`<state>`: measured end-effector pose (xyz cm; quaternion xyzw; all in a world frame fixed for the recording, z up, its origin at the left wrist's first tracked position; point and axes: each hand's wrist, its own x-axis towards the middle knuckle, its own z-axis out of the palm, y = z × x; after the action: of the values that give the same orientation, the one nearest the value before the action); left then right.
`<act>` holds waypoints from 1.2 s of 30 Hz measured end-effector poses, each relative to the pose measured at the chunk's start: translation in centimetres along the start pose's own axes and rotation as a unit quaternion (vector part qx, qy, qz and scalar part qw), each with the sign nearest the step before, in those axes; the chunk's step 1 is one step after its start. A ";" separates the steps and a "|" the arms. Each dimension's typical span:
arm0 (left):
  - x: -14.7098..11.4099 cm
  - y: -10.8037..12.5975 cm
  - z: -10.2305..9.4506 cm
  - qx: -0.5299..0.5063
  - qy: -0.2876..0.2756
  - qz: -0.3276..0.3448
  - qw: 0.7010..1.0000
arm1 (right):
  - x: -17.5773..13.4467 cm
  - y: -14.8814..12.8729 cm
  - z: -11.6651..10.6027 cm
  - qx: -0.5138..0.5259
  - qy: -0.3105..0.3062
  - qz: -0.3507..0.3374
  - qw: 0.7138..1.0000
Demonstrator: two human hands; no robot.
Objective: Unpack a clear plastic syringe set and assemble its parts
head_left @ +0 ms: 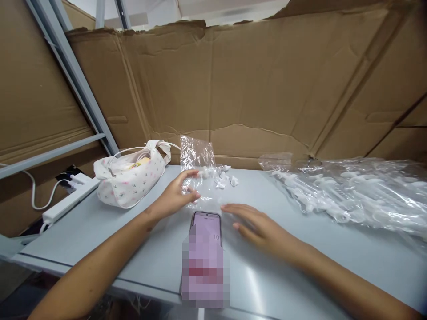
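Observation:
My left hand (176,193) pinches the lower edge of a small clear plastic bag (196,155) that stands up from the grey table (100,231). Several small white plastic parts (224,179) lie just behind the bag. My right hand (255,224) hovers flat, palm down, with fingers apart, over the table right of a phone (206,231) that lies face up between my arms. It holds nothing.
A white floral pouch (128,180) with cables in it sits at the left, next to a white power strip (68,200) at the table's edge. A heap of clear bags with white syringe-like parts (350,191) covers the right side. Cardboard walls (250,80) stand behind.

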<state>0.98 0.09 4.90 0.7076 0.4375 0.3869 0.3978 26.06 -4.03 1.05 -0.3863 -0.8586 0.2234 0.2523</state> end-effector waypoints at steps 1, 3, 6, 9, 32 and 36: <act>0.1 0.0 -0.2 0.004 0.005 0.001 1.000 | 0.1 -0.1 0.4 -0.018 -0.006 -0.012 1.000; 0.2 0.1 -0.8 0.024 0.005 0.005 1.000 | 0.3 -0.1 1.1 -0.047 -0.006 -0.025 0.999; 0.2 0.4 -2.1 0.068 0.015 0.009 0.998 | 0.6 0.0 1.8 -0.078 0.011 -0.034 0.996; 0.4 0.4 -3.4 0.097 0.036 0.002 0.995 | 0.7 0.2 2.1 -0.099 0.012 -0.049 0.994; 1.4 -4.1 -5.8 0.306 0.147 0.022 0.940 | 2.2 -3.5 3.4 -0.078 -0.041 -0.151 0.985; 1.4 -4.0 -5.7 0.386 0.137 -0.002 0.912 | 2.4 -3.7 3.6 -0.082 -0.048 -0.174 0.980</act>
<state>-4.91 3.90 3.83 0.7454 0.6042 0.2800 0.0309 20.44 -5.06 1.05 -0.2390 -0.9394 0.1232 0.2128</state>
